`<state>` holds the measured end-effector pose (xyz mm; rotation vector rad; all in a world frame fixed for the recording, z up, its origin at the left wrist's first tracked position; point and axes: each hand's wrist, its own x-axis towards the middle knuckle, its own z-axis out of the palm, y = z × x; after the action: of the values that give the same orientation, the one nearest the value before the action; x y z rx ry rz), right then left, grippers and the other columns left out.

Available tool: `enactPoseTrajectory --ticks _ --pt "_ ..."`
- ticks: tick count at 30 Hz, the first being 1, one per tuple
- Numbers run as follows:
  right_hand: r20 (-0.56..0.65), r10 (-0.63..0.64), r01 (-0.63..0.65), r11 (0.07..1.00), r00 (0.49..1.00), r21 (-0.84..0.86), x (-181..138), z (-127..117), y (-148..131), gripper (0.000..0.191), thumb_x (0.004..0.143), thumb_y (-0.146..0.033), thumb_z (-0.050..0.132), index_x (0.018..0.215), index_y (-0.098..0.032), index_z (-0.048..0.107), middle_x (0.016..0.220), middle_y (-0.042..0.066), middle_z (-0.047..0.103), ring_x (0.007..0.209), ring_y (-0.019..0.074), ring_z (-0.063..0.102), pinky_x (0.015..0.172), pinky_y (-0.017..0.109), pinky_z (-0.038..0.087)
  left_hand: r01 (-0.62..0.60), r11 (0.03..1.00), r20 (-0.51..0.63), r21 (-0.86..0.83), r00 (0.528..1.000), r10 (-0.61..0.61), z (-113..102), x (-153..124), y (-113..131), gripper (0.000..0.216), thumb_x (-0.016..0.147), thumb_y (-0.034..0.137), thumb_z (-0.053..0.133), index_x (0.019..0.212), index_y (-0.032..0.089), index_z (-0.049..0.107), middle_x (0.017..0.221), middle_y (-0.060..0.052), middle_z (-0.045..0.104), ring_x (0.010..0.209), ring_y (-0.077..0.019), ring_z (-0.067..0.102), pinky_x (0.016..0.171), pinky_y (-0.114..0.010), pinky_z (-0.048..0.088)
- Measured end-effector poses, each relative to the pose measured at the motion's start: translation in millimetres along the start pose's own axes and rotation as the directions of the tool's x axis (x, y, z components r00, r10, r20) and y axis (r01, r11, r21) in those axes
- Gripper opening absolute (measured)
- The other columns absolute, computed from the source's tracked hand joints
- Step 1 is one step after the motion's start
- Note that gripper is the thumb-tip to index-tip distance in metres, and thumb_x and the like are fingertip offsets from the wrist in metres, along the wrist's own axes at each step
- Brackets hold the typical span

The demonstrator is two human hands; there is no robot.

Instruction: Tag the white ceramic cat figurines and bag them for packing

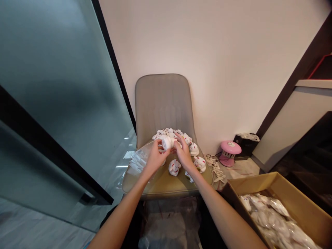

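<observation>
A small white figurine (166, 142) is held up over the chair seat between my two hands. My left hand (155, 157) grips its left side with thumb and fingers. On the other side, my right hand (183, 152) has its fingers closed around the figurine's right end, where a small white part shows. Below my hands a white cat-like figurine (174, 167) with red marks sits on the seat. Similar figurines (199, 164) stand to the right of my right wrist. Behind my hands lies a cluster of small white pieces (169, 131), partly hidden by my fingers.
Clear plastic bags (137, 162) lie on the left of the chair seat (160, 186). A cardboard box (275, 180) of wrapped white items stands at right. Beyond are a pink lamp-like device (230, 148) and white strips (218, 169) on the floor. A frosted glass door (64, 69) is at left.
</observation>
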<state>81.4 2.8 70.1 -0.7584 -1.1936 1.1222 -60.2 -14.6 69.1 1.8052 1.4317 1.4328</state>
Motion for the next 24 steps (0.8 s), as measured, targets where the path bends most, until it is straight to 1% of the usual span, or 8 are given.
enactPoseTrajectory --ticks 3,6,10,12,14,17,20,24 --pt "-0.014 -0.010 0.009 1.000 1.000 -0.030 4 -7 3 0.047 0.088 -0.041 0.053 0.132 -0.025 0.056 0.130 0.010 0.059 0.097 0.0210 0.063 0.071 0.031 0.054 -0.013 0.993 0.014 0.120 1.000 0.011 3 2 -7 0.044 0.078 0.034 0.070 0.114 0.017 0.051 0.106 -0.009 0.067 0.086 -0.0191 0.065 0.072 -0.030 0.051" --pt "0.001 -0.018 0.018 0.999 1.000 -0.043 6 -10 6 0.047 0.087 -0.041 0.055 0.130 -0.023 0.057 0.129 0.011 0.060 0.103 0.0222 0.062 0.077 0.032 0.053 -0.010 0.990 0.050 0.140 0.999 0.003 4 2 -13 0.052 0.076 0.032 0.069 0.122 0.017 0.050 0.100 -0.007 0.068 0.083 -0.0191 0.065 0.071 -0.030 0.050" --pt "0.042 -0.113 0.116 0.989 0.993 -0.086 3 -10 4 0.042 0.089 -0.039 0.054 0.128 -0.023 0.060 0.127 0.009 0.063 0.115 0.0229 0.058 0.088 0.035 0.050 -0.028 0.985 0.112 0.169 0.994 0.009 5 2 -13 0.057 0.073 0.025 0.068 0.128 0.019 0.050 0.095 -0.004 0.068 0.078 -0.0176 0.063 0.071 -0.028 0.048" --pt "0.060 -0.168 0.175 0.975 0.984 -0.139 2 -10 1 0.042 0.091 -0.037 0.053 0.129 -0.024 0.059 0.126 0.008 0.063 0.112 0.0218 0.060 0.090 0.035 0.049 -0.023 0.986 0.116 0.167 0.993 0.003 5 4 -12 0.053 0.072 0.025 0.069 0.123 0.018 0.053 0.093 -0.003 0.068 0.076 -0.0172 0.062 0.073 -0.029 0.048" --pt "0.024 -0.231 0.230 0.941 0.973 -0.248 3 -16 -3 0.043 0.091 -0.035 0.052 0.132 -0.023 0.057 0.125 0.009 0.063 0.106 0.0212 0.061 0.090 0.035 0.049 -0.010 0.989 0.077 0.145 0.997 -0.001 6 7 -12 0.050 0.073 0.029 0.070 0.118 0.018 0.054 0.095 -0.004 0.068 0.079 -0.0179 0.062 0.076 -0.030 0.048" --pt "-0.104 -0.314 0.229 0.847 0.944 -0.480 12 -37 -5 0.042 0.090 -0.030 0.048 0.129 -0.018 0.057 0.118 0.013 0.065 0.101 0.0223 0.062 0.089 0.036 0.048 -0.028 0.961 -0.018 0.277 0.999 0.035 9 12 -16 0.048 0.072 0.038 0.073 0.113 0.018 0.056 0.104 -0.008 0.064 0.094 -0.0235 0.060 0.086 -0.036 0.046" --pt "-0.174 -0.329 0.129 0.723 0.928 -0.679 25 -69 -2 0.038 0.088 -0.025 0.044 0.121 -0.014 0.061 0.114 0.015 0.065 0.102 0.0238 0.061 0.092 0.036 0.046 -0.052 0.843 -0.028 0.535 0.996 0.079 13 15 -22 0.049 0.071 0.039 0.074 0.112 0.017 0.059 0.111 -0.012 0.060 0.107 -0.0309 0.054 0.093 -0.043 0.042" --pt "-0.168 -0.156 -0.074 0.481 0.973 -0.874 33 -106 10 0.040 0.085 -0.027 0.051 0.120 -0.012 0.063 0.112 0.018 0.063 0.108 0.0281 0.058 0.097 0.039 0.042 -0.126 0.762 0.095 0.635 0.992 0.085 19 15 -27 0.047 0.070 0.032 0.074 0.112 0.018 0.059 0.114 -0.014 0.061 0.110 -0.0350 0.052 0.095 -0.048 0.039"
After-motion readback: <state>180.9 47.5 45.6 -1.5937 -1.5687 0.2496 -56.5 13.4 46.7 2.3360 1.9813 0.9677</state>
